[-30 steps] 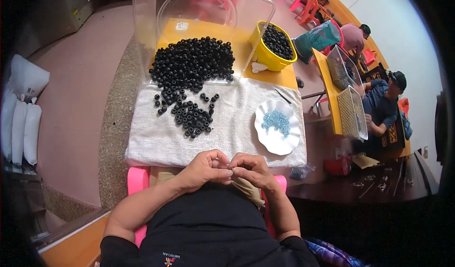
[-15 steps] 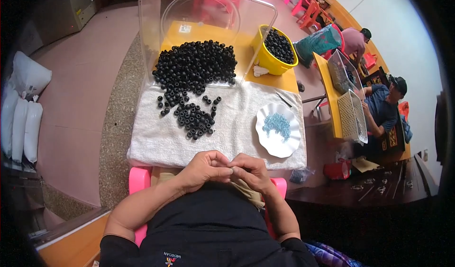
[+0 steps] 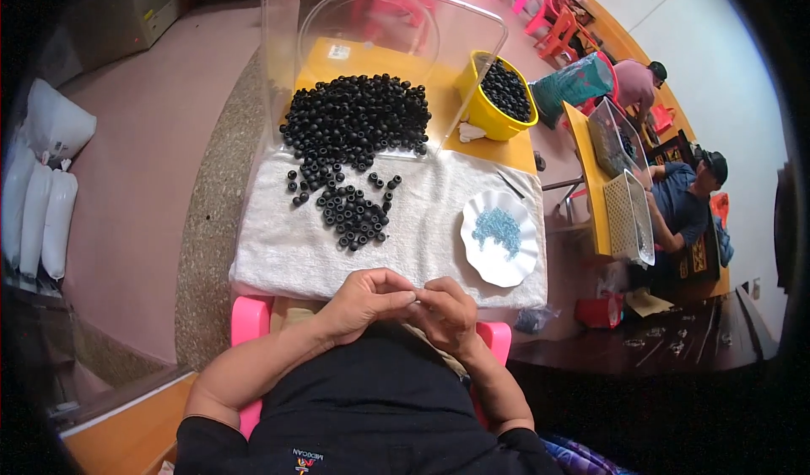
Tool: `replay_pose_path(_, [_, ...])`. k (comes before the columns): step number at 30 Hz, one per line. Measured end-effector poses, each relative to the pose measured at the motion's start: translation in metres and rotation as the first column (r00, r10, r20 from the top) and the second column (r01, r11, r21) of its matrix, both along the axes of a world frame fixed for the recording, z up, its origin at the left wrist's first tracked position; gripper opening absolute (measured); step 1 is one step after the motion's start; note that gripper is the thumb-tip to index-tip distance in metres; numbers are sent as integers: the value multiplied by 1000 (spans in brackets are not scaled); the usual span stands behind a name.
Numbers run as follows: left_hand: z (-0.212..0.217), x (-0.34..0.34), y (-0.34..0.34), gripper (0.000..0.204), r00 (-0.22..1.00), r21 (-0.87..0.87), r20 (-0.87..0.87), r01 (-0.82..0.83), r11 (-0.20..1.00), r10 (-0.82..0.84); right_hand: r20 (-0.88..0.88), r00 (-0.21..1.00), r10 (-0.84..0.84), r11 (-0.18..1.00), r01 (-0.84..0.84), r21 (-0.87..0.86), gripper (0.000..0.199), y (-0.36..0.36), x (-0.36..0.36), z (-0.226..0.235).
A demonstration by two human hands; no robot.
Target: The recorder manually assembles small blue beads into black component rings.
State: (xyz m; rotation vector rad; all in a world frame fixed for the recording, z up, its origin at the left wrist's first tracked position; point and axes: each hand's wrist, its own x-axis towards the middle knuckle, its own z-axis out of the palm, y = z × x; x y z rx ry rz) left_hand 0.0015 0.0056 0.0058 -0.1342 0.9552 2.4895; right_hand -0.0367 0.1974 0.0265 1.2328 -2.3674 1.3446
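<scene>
My left hand (image 3: 364, 304) and my right hand (image 3: 447, 313) meet at the near edge of the white towel (image 3: 283, 260). Thumb and fingers of both are pinched together, tip to tip; whatever sits between them is too small and covered to name. Beyond them lies a loose cluster of black beads (image 3: 353, 215), round with holes. A larger heap of the same black beads (image 3: 359, 121) spreads out of a clear plastic bin (image 3: 498, 32) tipped on its side. To the right, a white scalloped plate (image 3: 504, 271) carries small pale-blue bits (image 3: 498, 229).
Behind the plate lie dark tweezers (image 3: 510, 185). A yellow tub (image 3: 494, 121) full of black beads stands at the back right, a crumpled white tissue (image 3: 471, 132) beside it. White sacks (image 3: 59, 222) stand at far left. At right, a person (image 3: 683, 201) sits by a perforated basket (image 3: 620, 218).
The view has shifted slightly, so the table's things appear a little to the right. My right hand's fingers have curled in more; both hands stay together.
</scene>
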Motion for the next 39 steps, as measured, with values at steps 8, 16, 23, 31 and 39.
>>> replay_pose_path(8, [0,-1,-1,14,996,-5,16,-88,996,88,254,958,137,990,-143,6,19,1,-37,26])
replay_pose_path(16, [-9,-2,-1,13,990,-40,-11,-138,990,137,1,996,-90,969,88,230,16,-47,-139,35])
replay_pose_path(23, [-7,-2,-3,13,986,-42,-17,-169,985,169,-237,968,-81,878,181,442,26,-99,-188,18])
replay_pose_path(31, [-5,-3,-3,13,983,-65,-29,-185,981,184,-265,961,-85,790,227,570,22,-123,-207,-1])
replay_pose_path(39, [-8,-3,-1,13,983,-53,-30,-185,981,184,-235,967,-96,813,212,542,21,-114,-209,1])
